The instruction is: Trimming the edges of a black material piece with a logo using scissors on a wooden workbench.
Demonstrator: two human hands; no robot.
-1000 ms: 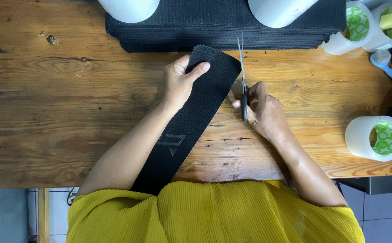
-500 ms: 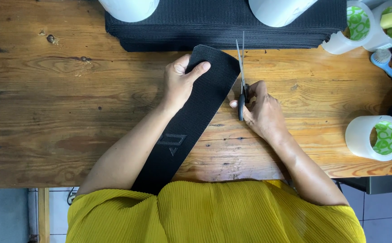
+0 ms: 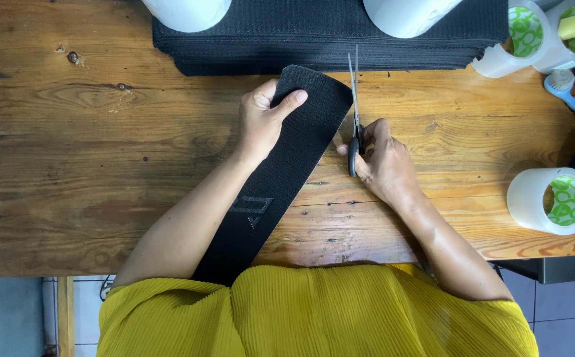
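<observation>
Head cam was looking straight down at my bench, so I'll place everything off the black strap (image 3: pixel 281 172) lying slantwise across the wooden table (image 3: pixel 89 132). My left hand (image 3: pixel 264 122) sat on the strap's far end, thumb on top and fingers curled over the left edge, pinching it flat. My right hand (image 3: pixel 383 162) was just right of the strap, fingers clamped through the handles of the scissors (image 3: pixel 353 99), with the blades pointing away from me right along the strap's right edge.

What changed over the last second: the blades had been a little apart, and now they sat nearly together, closer in to the strap's edge. My left hand hadn't budged. So I'd say a small snip had just closed at that rounded end, though I couldn't make out any offcut, so can't say how much came off.

Beyond the strap's far end was a stack of black webbing (image 3: pixel 327 39) with two white rolls (image 3: pixel 188 10) on it. Well off to the right stood tape rolls (image 3: pixel 551 198) with green cores and a blue brush (image 3: pixel 568 96).
</observation>
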